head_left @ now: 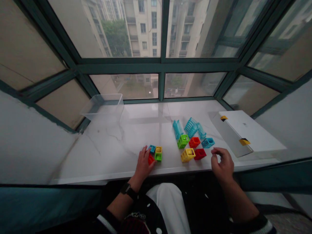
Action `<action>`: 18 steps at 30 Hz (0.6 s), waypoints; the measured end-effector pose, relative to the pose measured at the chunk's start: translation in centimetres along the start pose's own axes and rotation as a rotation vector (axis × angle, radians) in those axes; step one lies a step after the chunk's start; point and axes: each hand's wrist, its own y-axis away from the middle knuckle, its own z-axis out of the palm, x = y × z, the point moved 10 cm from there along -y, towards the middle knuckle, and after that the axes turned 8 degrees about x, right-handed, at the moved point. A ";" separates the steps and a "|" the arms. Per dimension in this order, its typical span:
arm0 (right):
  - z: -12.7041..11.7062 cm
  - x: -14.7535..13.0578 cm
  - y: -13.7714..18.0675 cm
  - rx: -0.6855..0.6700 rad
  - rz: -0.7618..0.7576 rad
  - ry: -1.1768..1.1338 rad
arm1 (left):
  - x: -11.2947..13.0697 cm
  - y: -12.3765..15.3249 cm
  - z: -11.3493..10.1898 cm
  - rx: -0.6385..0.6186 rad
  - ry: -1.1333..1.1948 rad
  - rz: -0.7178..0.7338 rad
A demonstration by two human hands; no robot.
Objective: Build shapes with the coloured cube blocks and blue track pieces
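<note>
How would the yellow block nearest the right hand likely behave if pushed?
The yellow block looks like hollow, open-sided plastic, so it is probably light and stiff. Its flat faces suggest it would slide on the glossy sill, not roll. It seems to touch the red block, so a push may shift both.

head-worn view, forward and down, windowsill [117, 139] near

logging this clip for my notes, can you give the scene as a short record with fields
surface: marble sill under a window
left hand: on block cluster, touching its red piece
right hand: empty, fingers curled, just right of red cube
other cubes: yellow cube, green cube, blue cube
behind them: blue ramp pieces
far left: clear bin
right: white box
</note>
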 end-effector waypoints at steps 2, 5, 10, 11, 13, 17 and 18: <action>1.3 -4.7 -0.5 -0.032 -0.135 -0.110 | -0.8 0.4 -0.7 0.044 -0.003 -0.066; 5.0 -10.8 0.1 -0.200 -0.299 -0.260 | -1.5 1.0 -1.3 0.072 0.037 -0.116; 14.9 -15.0 5.3 -0.691 -0.351 -0.329 | -1.6 1.4 -1.6 0.079 0.106 -0.119; 16.8 -14.8 6.6 -0.753 -0.339 -0.315 | -1.6 1.5 -1.7 0.080 0.110 -0.115; 20.0 -13.9 9.2 -0.842 -0.324 -0.268 | -1.5 1.5 -1.6 0.079 0.109 -0.095; 24.0 -10.8 13.9 -0.971 -0.313 -0.068 | -1.4 1.6 -1.4 0.079 0.102 -0.086; 24.5 -10.2 14.5 -0.983 -0.315 -0.022 | -1.5 1.7 -1.3 0.071 0.115 -0.098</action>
